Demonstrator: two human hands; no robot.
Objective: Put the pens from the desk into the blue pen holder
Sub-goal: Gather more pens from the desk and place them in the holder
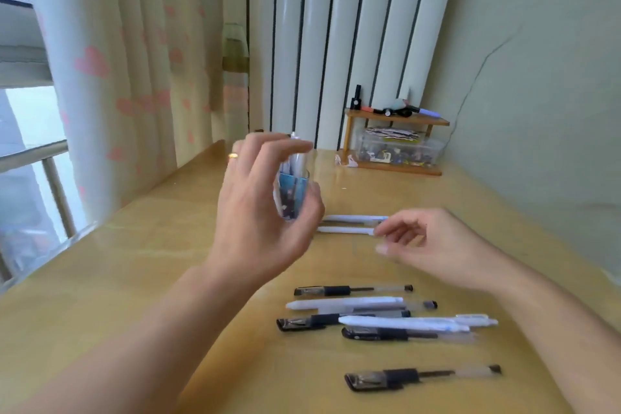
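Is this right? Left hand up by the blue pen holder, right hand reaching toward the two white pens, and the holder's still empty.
Not quite. The head view shows the blue pen holder already has at least one pen standing in it, visible above the rim behind the left hand. The rest holds: the right hand reaches toward the two white pens, fingers loose, gripping nothing.

Counted on the desk (134, 279): 4 black-capped pens (353, 290), 5 white pens (346, 303), 1 blue pen holder (292, 191), 1 wooden rack (396, 144); 2 hands (265, 208).
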